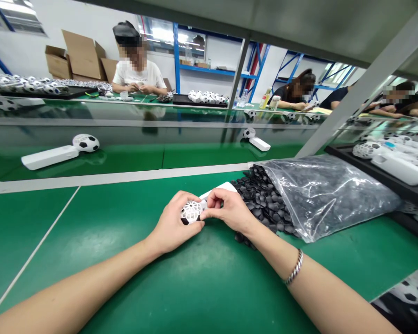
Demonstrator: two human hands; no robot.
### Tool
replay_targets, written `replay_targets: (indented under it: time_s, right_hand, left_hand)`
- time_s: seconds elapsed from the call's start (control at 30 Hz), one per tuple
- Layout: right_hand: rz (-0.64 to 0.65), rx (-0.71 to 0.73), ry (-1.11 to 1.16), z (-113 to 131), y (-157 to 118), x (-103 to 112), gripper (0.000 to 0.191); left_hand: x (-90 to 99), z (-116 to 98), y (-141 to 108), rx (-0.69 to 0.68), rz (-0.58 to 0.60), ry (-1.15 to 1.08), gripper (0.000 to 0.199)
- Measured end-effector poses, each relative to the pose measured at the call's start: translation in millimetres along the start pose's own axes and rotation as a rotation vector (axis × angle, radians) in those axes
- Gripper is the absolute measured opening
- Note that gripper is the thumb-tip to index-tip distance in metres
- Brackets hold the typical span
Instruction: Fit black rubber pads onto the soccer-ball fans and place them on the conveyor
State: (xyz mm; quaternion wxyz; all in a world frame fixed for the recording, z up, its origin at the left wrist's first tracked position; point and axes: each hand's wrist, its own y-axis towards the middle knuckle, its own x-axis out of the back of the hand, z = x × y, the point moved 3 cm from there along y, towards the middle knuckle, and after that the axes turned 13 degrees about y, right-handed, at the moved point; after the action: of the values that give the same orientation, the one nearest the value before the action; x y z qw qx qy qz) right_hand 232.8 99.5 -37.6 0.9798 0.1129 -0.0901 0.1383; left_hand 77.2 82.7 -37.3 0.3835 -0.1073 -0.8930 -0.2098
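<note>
Both my hands hold a white handheld fan (218,191) above the green workbench (90,273). My left hand (172,219) is wrapped around its white lattice head (191,212), which shows black patches like a football. My right hand (228,209) pinches the neck of the fan with its fingertips, and the white handle points away from me. Just beyond my right hand lies a heap of small black pieces (264,199), spilling from a transparent plastic bag (329,195) full of the same pieces. Whatever my fingertips cover at the neck is hidden.
Two finished football-headed fans (61,150) lie on a green surface beyond a raised white strip. A dark tray (386,160) of white fan parts stands at right. Co-workers sit at benches across a glass-fronted shelf, with cardboard boxes behind them.
</note>
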Motion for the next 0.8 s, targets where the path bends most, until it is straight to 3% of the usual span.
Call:
replay_targets:
  time_s: [0.33,0.53,0.8]
  right_hand:
    - [-0.011,0.128,-0.089,1.7,-7.3,1.9,0.028]
    - [0.068,0.135,-0.203,3.9,-3.9,3.5,0.026]
    - [0.072,0.138,-0.132,0.6,-1.1,6.2,0.025]
  left_hand:
    - [0.4,1.9,-0.3,0.019,0.014,0.008,0.034]
    - [-2.0,2.1,-1.8,0.031,0.004,-0.004,0.035]
    - [-0.8,3.6,0.1,0.074,0.014,-0.005,0.034]
